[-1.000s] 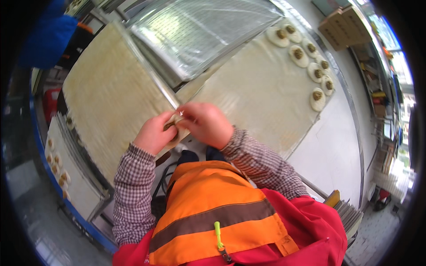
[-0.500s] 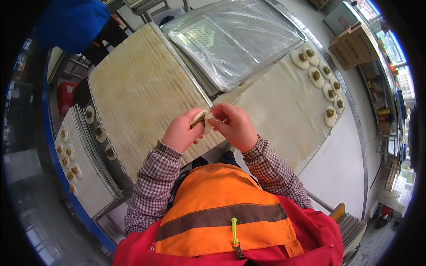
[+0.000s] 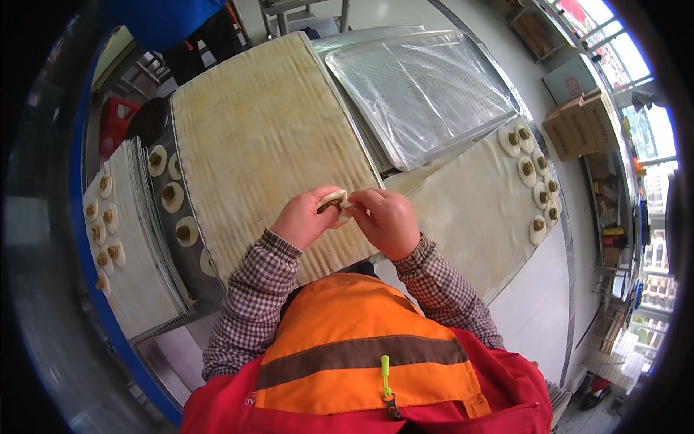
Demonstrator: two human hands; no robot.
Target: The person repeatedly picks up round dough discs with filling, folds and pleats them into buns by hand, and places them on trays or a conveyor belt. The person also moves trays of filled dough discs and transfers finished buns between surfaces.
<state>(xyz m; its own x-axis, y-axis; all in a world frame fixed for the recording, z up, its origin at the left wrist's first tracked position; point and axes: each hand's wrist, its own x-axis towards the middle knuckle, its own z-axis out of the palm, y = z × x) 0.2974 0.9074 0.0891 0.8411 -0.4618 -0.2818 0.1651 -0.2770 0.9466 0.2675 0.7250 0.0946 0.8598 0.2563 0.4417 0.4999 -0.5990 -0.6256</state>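
Note:
Above the near edge of a cloth-covered tray (image 3: 253, 137), I hold a white dough wrapper (image 3: 340, 196) with dark greenish-brown filling in it. My left hand (image 3: 302, 218) cups the wrapper from the left, its thumb pressed on the filling. The fingertips of my right hand (image 3: 388, 223) pinch the wrapper's right edge, which stretches up a little. The underside of the wrapper and some left fingers are hidden. A second cloth-covered board (image 3: 463, 224) lies to the right, with several dough rounds topped with filling (image 3: 526, 171) along its far right edge.
More topped dough rounds (image 3: 173, 196) lie left of the tray, and others sit on a stack of thin boards (image 3: 134, 267) at far left. A plastic-wrapped perforated metal tray (image 3: 426, 94) is at the back. A person in blue (image 3: 163, 22) stands back left; cardboard boxes (image 3: 578, 126) are at right.
My view has shifted, so the trays and rounds sit differently in the picture. Both hands stay on the dough wrapper; my right fingers have drawn closer together at its edge.

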